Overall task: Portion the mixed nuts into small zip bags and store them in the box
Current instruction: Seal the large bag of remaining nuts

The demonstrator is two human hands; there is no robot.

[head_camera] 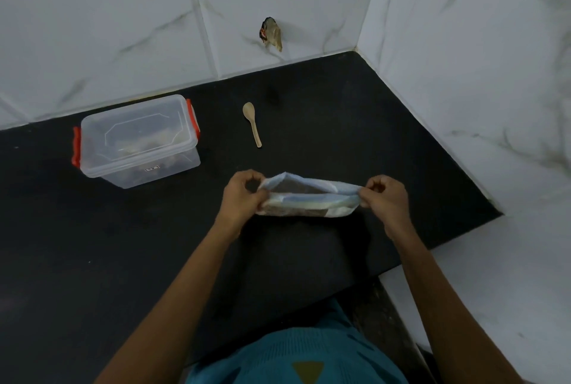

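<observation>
A large pale zip bag (309, 196) with dark contents stands on the black counter (123, 260) in front of me, its mouth partly spread. My left hand (242, 196) pinches the bag's left top corner and my right hand (384, 198) pinches the right top corner. A clear plastic box (139, 141) with a lid on and orange-red clips sits at the back left; small filled bags show dimly inside. A wooden spoon (252, 122) lies on the counter behind the bag, bowl away from me.
White marble-look tiled walls enclose the counter at the back and right. A plugged hole (271, 32) shows in the back wall. The counter's front edge runs diagonally at the lower right.
</observation>
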